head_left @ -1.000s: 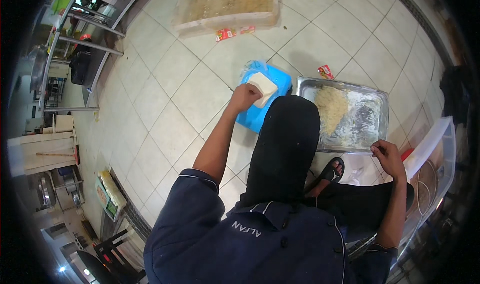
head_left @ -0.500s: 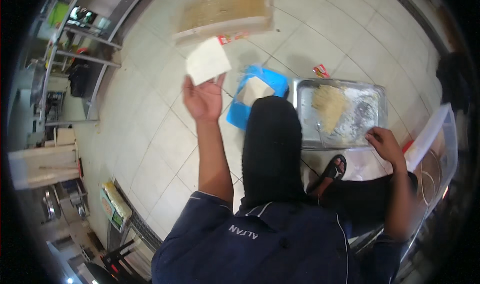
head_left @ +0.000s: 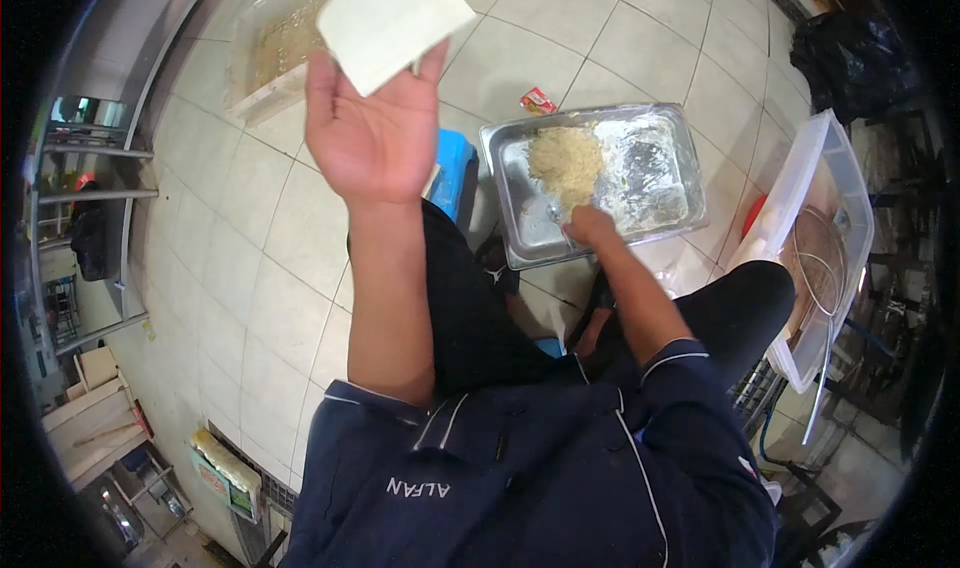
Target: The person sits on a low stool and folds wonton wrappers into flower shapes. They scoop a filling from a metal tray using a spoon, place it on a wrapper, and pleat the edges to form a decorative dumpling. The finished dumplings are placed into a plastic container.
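My left hand [head_left: 378, 153] is raised palm up at the upper left, with a thin white square wrapper sheet [head_left: 395, 23] resting on its fingers, held by the thumb and fingertips. At the near edge of a metal tray [head_left: 655, 230], my right hand [head_left: 592, 228] is closed on what looks like a metal spoon, mostly hidden by the fingers. A heap of pale yellow crumbly filling [head_left: 566, 163] lies in the tray's left half. White smears cover the tray's right part. Beside the tray, my left arm and knee partly hide a blue container [head_left: 453, 173].
A small red packet [head_left: 537, 101] lies on the tiles beyond the tray. A clear plastic box [head_left: 250, 88] stands at the far left. On the right are a clear bin [head_left: 850, 228] with a wire handle in it and a black bag [head_left: 855, 63]. Metal shelving [head_left: 95, 196] lines the left.
My left hand has lifted the wrapper sheet upward and closer. The right hand has moved from the tray's right edge to its near-left part, beside the filling. The view has shifted to the right.
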Demonstrator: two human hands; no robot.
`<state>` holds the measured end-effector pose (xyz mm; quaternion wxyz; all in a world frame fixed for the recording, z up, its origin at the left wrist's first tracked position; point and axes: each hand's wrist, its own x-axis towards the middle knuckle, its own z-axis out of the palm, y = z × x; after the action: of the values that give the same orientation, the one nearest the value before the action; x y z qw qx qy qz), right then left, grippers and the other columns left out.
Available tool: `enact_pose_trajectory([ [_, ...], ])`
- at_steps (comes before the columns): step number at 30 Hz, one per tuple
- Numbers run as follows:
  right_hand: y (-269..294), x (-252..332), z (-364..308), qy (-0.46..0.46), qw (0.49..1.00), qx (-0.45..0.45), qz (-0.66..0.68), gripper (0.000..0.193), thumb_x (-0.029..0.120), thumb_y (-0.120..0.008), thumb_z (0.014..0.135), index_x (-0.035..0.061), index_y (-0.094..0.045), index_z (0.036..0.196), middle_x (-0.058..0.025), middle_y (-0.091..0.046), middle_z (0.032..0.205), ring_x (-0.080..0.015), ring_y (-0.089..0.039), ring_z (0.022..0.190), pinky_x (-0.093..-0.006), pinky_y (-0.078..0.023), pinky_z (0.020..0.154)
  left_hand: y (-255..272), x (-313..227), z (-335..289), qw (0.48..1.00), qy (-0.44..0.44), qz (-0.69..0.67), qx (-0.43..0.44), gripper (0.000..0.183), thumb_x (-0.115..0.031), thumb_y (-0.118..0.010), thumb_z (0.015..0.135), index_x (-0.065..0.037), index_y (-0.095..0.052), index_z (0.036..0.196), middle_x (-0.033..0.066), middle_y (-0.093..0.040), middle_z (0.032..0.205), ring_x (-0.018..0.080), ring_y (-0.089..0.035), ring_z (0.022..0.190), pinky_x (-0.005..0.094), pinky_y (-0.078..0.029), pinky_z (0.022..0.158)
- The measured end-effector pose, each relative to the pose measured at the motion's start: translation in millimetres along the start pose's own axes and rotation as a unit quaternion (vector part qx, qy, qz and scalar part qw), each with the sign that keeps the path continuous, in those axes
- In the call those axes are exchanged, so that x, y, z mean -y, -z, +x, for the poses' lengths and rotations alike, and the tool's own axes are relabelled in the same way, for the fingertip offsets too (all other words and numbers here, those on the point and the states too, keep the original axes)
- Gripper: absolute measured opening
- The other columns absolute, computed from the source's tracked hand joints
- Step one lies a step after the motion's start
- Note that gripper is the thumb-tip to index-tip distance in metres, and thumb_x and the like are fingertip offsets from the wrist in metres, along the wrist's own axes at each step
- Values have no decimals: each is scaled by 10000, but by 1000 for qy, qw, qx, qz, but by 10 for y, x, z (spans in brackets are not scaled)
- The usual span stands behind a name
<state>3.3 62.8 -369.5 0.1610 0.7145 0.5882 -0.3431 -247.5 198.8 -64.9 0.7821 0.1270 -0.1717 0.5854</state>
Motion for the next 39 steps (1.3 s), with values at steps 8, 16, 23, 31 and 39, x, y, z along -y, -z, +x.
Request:
enact_pose_trajectory([
  [8, -581, 56, 196, -71, 989, -56, 119, 277, 191, -558, 827, 19, -654, 1022, -262, -677, 1026, -423, -653, 989, -517, -510, 866, -7, 359, -25, 986, -2, 97, -136, 675, -433, -325, 1009, 43, -268, 1484, 189, -292, 1556, 353, -259, 1446, 552, -142, 1202],
  [16, -50, -532, -76, 79, 987, -132, -41, 275, 80, -455, 893, 73, -508, 1163, -235, -653, 949, -427, -663, 851, -527, -525, 748, 12, 239, -34, 981, -22, 105, -161, 723, -474, -350, 992, 53, -269, 1480, 199, -307, 1545, 355, -275, 1439, 544, -144, 1205],
  [23, -368, -631, -125, 60, 981, -153, -101, 189, 111, -476, 903, 78, -515, 1085, -200, -639, 876, -389, -673, 783, -495, -545, 652, 25, 262, -34, 984, -18, 93, -149, 729, -481, -378, 980, 37, -268, 1481, 201, -308, 1543, 358, -265, 1443, 553, -132, 1205],
  [31, -556, -480, -139, 65, 986, -154, -10, 134, 89, -494, 885, 52, -541, 1006, -231, -642, 852, -416, -659, 794, -516, -526, 655, 5, 248, -31, 974, -31, 128, -182, 722, -481, -385, 975, 39, -299, 1468, 204, -324, 1534, 367, -273, 1438, 560, -145, 1199],
  [39, -19, -477, -116, 25, 911, 95, 401, 310, 39, -501, 856, 37, -656, 1124, -127, -648, 721, -193, -591, 573, -341, -470, 508, 101, 276, -22, 960, -13, 181, -216, 482, -301, -416, 1006, 9, -414, 1376, 147, -511, 1387, 318, -486, 1291, 505, -362, 1106],
])
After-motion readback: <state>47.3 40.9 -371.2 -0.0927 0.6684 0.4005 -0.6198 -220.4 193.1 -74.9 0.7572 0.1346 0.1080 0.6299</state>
